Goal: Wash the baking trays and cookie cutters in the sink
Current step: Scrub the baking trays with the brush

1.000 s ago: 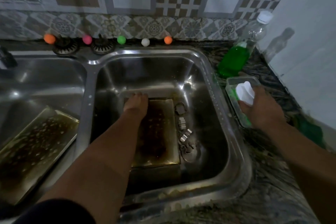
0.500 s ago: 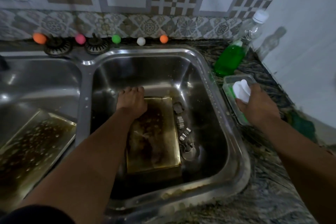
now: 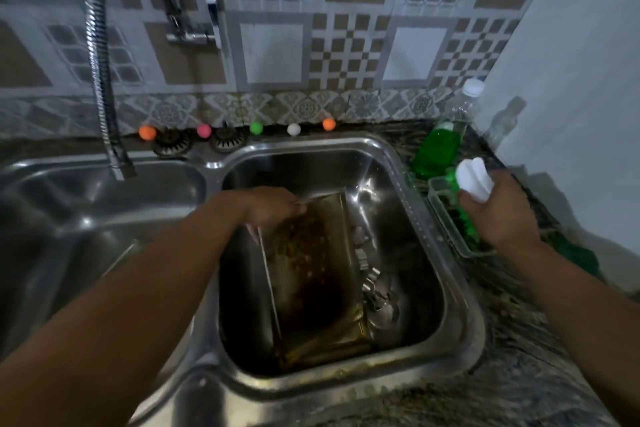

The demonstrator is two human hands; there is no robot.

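The tray [image 3: 311,274] stands tilted in the right basin of the sink [image 3: 460,340], its near end low on the basin floor and its far end raised. The left hand [image 3: 273,208] grips that far left corner, fingers curled over the rim. The tray looks like thin sheet metal: stiff, fairly light, and coated with dark baked grease, so probably slick when wet. The rim is the sound place to hold, since the flat face gives no purchase and its edges may be sharp. The cutters [image 3: 370,277] lie loose on the basin floor just right of the tray, small, hard and easy to knock toward the drain. The right hand [image 3: 498,215] is wrapped around a white bottle [image 3: 472,178] over the dish [image 3: 446,204] on the counter; blur hides what the dish holds, perhaps a green scrubber.
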